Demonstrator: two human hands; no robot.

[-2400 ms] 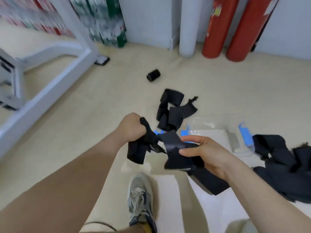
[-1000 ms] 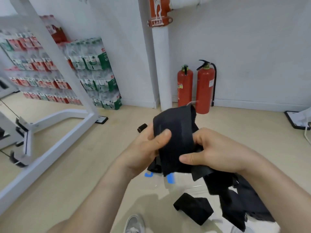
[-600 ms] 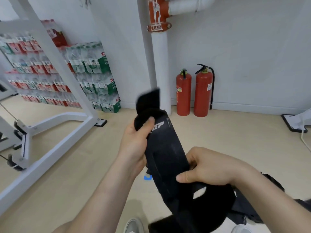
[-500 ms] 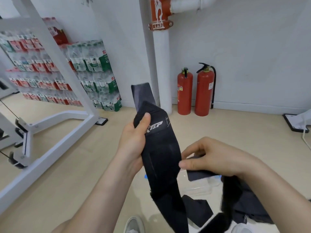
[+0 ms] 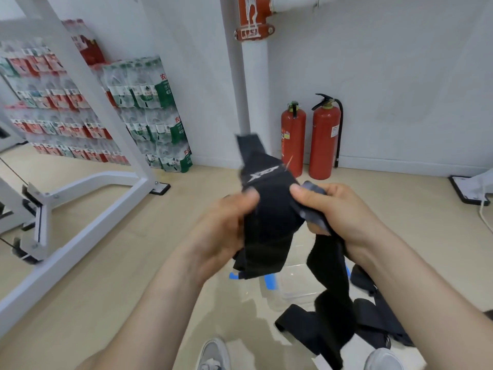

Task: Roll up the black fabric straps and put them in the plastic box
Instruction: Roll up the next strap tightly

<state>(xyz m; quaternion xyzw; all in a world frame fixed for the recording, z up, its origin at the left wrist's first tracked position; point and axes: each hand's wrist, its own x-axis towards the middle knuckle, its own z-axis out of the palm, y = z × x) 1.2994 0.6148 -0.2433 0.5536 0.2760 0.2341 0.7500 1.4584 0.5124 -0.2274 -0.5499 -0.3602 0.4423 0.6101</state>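
I held the black strap (image 5: 269,225) above the plastic box (image 5: 296,287), left grip (image 5: 221,231) and right grip (image 5: 336,214) both pinching its top, and I judged a tight, even first turn was needed.

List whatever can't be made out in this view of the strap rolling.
Plastic box, head view: mostly behind the held strap and right hand; contents unseen.
White logo on the held strap: blurred, unreadable.
Left hand: motion-blurred, fingers hidden behind the strap.
Loose straps on the floor: overlapping, partly under the right forearm; count unclear.
Shoes: cut off by bottom edge.
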